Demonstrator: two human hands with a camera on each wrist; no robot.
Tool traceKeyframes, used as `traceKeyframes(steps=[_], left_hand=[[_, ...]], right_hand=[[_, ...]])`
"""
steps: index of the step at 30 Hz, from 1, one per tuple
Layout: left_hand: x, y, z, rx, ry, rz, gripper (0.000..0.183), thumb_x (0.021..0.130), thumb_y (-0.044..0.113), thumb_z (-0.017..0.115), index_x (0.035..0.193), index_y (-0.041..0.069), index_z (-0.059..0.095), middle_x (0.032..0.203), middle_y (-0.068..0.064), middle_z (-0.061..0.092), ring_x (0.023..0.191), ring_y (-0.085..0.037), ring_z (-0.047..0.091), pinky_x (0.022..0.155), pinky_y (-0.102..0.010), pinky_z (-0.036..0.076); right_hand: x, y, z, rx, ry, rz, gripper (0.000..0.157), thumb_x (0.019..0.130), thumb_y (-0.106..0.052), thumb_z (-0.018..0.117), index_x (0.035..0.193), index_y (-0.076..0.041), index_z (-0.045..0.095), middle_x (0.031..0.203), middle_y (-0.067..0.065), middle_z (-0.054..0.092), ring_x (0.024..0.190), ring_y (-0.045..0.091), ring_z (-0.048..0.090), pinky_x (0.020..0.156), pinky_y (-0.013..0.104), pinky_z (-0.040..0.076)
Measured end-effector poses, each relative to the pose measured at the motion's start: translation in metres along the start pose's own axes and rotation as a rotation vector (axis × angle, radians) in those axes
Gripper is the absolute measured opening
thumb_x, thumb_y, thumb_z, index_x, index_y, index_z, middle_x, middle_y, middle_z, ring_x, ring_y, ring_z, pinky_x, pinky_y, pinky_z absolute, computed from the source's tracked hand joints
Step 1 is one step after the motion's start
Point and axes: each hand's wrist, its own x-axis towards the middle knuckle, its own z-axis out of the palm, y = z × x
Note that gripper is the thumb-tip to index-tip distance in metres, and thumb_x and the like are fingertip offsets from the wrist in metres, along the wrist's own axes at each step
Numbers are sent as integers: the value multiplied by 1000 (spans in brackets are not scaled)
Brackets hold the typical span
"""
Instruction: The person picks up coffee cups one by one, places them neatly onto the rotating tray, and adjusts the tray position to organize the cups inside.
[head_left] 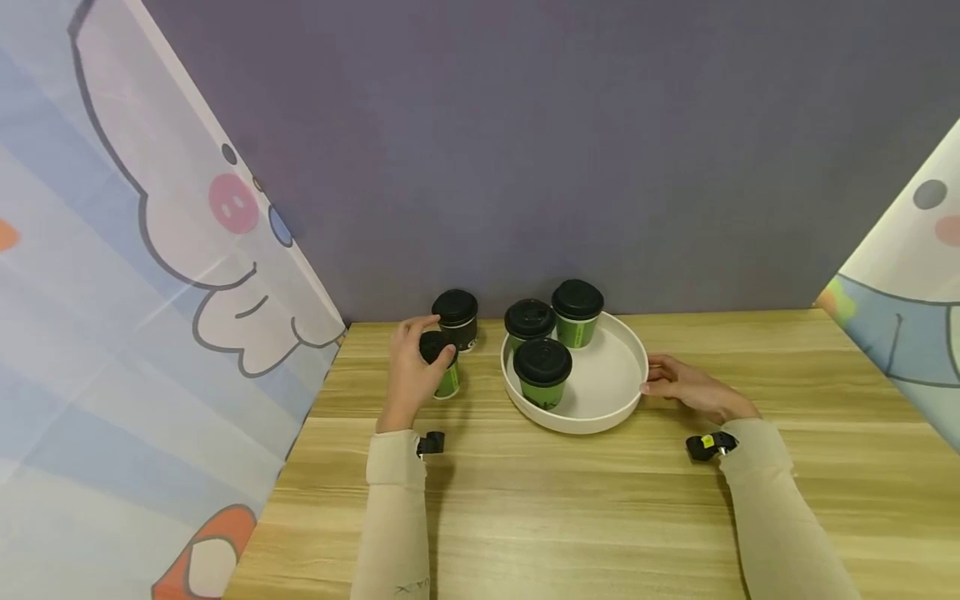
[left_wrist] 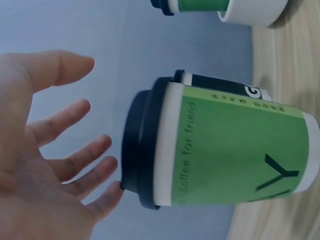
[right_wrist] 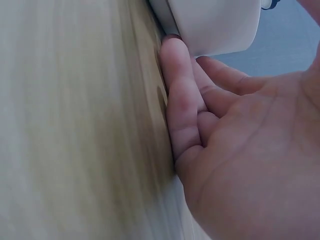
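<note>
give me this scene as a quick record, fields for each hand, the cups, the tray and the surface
left hand: left hand open, fingers spread beside the lid of a green cup, not gripping it
right hand: right hand on the table, fingertips at the right rim of the white tray
cups on tray: three green cups, black lids
cups off tray: the green cup and a black cup behind it
surface: wooden table

L hand (head_left: 411, 364) fingers spread; R hand (head_left: 690, 388) fingers relaxed.
</note>
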Motion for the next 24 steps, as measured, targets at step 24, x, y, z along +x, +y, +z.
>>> traceKeyframes(steps=[24], left_hand=[[1, -22, -1, 64, -177, -174, 79, 93, 34, 76, 159, 14, 37, 159, -22, 34, 144, -44, 36, 113, -64, 39]], right_hand=[[8, -2, 9, -20, -13, 36, 98, 93, -20, 76, 159, 5, 8, 139, 29, 51, 109, 18, 59, 90, 20, 48]])
